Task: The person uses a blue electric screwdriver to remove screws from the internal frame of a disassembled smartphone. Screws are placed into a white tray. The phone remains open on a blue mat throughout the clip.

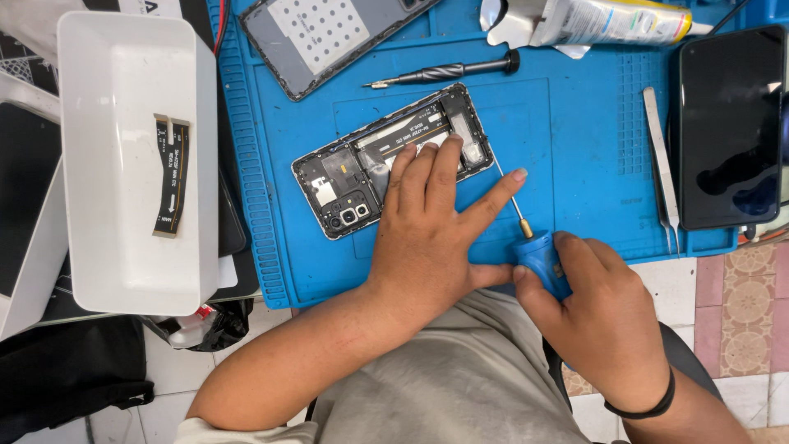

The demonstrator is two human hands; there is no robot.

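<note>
An opened phone (362, 177) with its back removed lies tilted on a blue work mat (567, 131). My left hand (431, 238) rests flat on its lower half, fingers spread over the inner parts. In my right hand (604, 316) is a blue-handled screwdriver (538, 255), gripped by the handle; its thin shaft runs up-left to the phone's right end, and my left index finger lies along the shaft.
A white tray (123, 247) at left holds a black flex cable (171, 174). The removed back cover (320, 37), a black screwdriver (448, 74), a glue tube (608, 20), tweezers (662, 168) and a dark phone (727, 123) lie on or beside the mat.
</note>
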